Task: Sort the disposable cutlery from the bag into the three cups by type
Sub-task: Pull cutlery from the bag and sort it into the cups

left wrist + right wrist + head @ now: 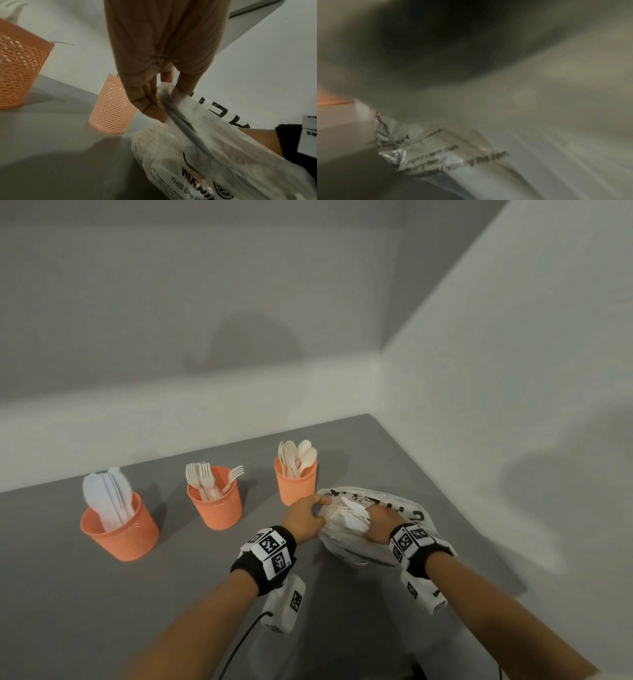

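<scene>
A clear plastic bag [407,510] with black print lies on the grey table, white cutlery [351,513] showing at its mouth. My left hand [308,517] pinches the bag's rim [167,88] and holds it up. My right hand [378,522] is inside the bag among the cutlery; its fingers are hidden. The right wrist view is a blur of bag plastic [447,151]. Three orange mesh cups stand in a row: knives [120,525] at left, forks [215,501] in the middle, spoons [295,481] at right, just beyond the bag.
White walls meet in a corner behind and to the right of the table [68,594]. The spoon cup [111,108] stands a few centimetres left of my left hand. A black cable [239,645] runs down from my left wrist.
</scene>
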